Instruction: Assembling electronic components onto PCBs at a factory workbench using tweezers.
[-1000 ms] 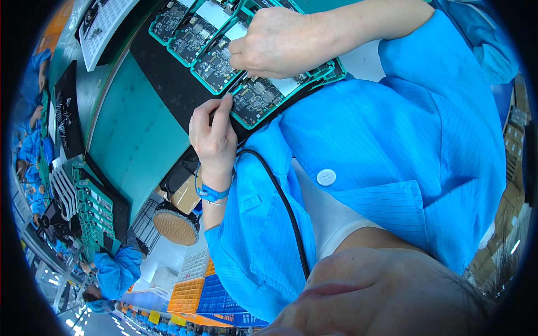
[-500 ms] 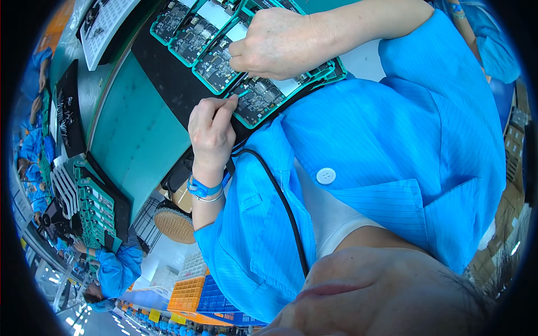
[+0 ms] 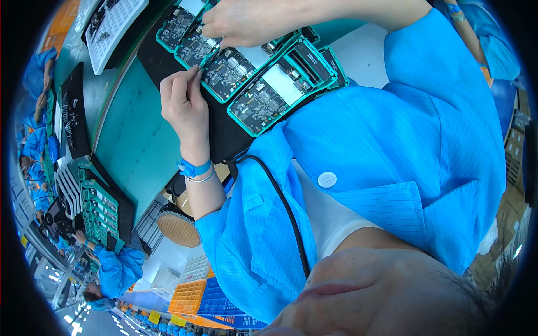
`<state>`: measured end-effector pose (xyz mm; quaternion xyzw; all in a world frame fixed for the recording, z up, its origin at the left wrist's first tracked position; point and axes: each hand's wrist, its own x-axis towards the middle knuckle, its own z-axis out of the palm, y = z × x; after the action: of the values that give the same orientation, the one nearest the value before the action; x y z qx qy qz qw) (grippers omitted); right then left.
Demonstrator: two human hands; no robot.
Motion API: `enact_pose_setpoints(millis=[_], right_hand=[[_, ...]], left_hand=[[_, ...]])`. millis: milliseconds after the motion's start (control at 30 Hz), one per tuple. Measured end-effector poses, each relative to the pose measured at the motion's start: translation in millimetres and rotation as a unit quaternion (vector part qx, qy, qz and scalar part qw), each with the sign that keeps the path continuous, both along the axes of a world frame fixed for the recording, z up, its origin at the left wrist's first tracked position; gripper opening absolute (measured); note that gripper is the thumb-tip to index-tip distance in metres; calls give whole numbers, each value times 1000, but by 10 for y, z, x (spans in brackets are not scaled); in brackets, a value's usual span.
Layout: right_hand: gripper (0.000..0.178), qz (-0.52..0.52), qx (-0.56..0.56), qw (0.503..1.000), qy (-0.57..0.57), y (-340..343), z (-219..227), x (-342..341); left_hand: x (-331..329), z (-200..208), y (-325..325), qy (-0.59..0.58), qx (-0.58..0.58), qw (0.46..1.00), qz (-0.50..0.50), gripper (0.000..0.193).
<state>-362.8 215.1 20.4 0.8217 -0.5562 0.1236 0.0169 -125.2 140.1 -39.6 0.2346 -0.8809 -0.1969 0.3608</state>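
Observation:
Several circuit boards in green frames lie side by side on a black mat (image 3: 218, 134). My left hand (image 3: 184, 103), with a blue band at the wrist, has thumb and forefinger pinched at the left corner of the second-nearest green-framed circuit board (image 3: 228, 75). Curled over the boards farther away is my right hand (image 3: 246, 23); its fingertips are above the third green-framed circuit board (image 3: 196, 46), and whatever they hold is hidden. The nearest green-framed circuit board (image 3: 259, 106) has neither hand on it. Another board (image 3: 175, 27) shows at the far left.
A green tabletop (image 3: 134, 129) stretches left of the mat. At the upper left stand a white perforated tray (image 3: 115, 31) and a black sheet (image 3: 75, 112). More green frames (image 3: 101, 207) lie by a co-worker in blue (image 3: 120, 269). A black cable (image 3: 280, 199) hangs before my jacket.
Both hands have moved up and left, from the nearest circuit board to the boards beyond it. The nearest board is now uncovered.

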Motion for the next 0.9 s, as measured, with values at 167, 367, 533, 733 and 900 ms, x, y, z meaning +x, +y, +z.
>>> enact_pose_setpoints(millis=[167,367,533,733,900], right_hand=[[15,56,-11,995,87,-35,-46,105],[16,77,-100,990,68,23,-127,127],[16,78,-109,989,66,24,-149,152],[15,51,-41,996,67,-51,-70,51],[16,43,-17,996,73,-61,-42,60]], left_hand=[[11,-17,9,-16,8,1000,4,11],[26,-28,32,-11,3,1000,5,12],[33,-37,50,-14,-18,1000,-7,15],[70,-12,62,-47,-29,998,-21,22],[94,-4,66,-51,-42,997,-34,28]])
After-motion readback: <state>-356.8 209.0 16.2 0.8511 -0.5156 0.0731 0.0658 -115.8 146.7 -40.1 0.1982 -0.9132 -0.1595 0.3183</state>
